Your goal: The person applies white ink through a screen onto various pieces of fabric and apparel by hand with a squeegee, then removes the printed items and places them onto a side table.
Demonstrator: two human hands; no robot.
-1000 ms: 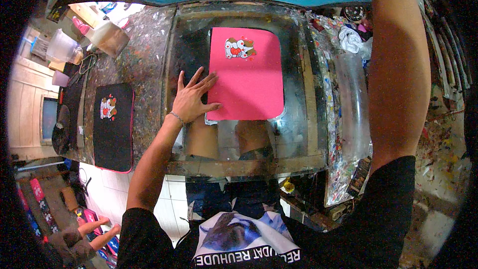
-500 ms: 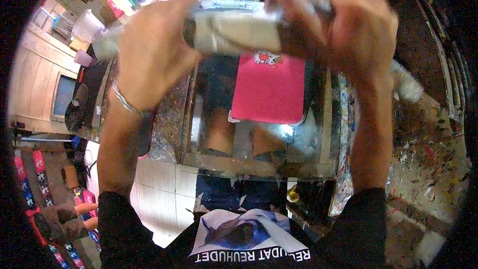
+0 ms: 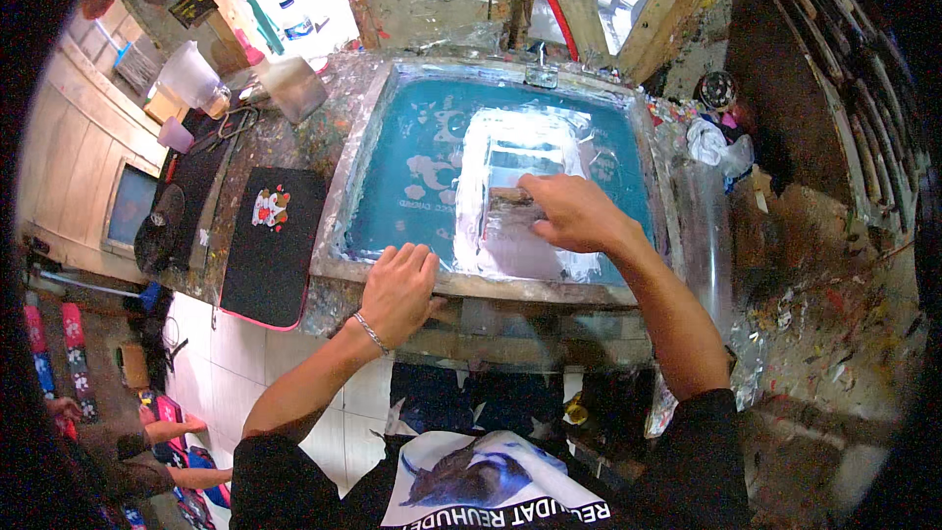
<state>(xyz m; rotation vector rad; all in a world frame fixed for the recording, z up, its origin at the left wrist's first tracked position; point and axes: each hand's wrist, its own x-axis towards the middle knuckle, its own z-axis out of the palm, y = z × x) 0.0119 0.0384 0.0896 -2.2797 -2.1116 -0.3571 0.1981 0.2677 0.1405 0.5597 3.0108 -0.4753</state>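
A screen printing frame (image 3: pixel 496 287) lies flat before me, with teal mesh (image 3: pixel 392 167) and pale cut-out motifs. My left hand (image 3: pixel 400 290) is closed over its near edge, left of the middle. My right hand (image 3: pixel 579 214) grips a squeegee (image 3: pixel 508 195) with a wooden-looking handle, on the mesh right of centre. White ink (image 3: pixel 474 167) forms a rough rectangle around the squeegee. Most of the squeegee is hidden under my fingers and blends into the glare. Whatever lies beneath the frame is hidden.
Left of the frame lies a black panel (image 3: pixel 273 255) with a small cat print and pink edge. Behind it stand a cloudy container (image 3: pixel 294 88) and a plastic jug (image 3: pixel 189 77). A crumpled plastic bag (image 3: pixel 719 145) sits at right. Another person's arms (image 3: pixel 186 451) show at lower left.
The raised frame has come down flat, covering the pink panel. My left hand has moved to its near edge. My right hand has left the frame's far side and now holds the squeegee.
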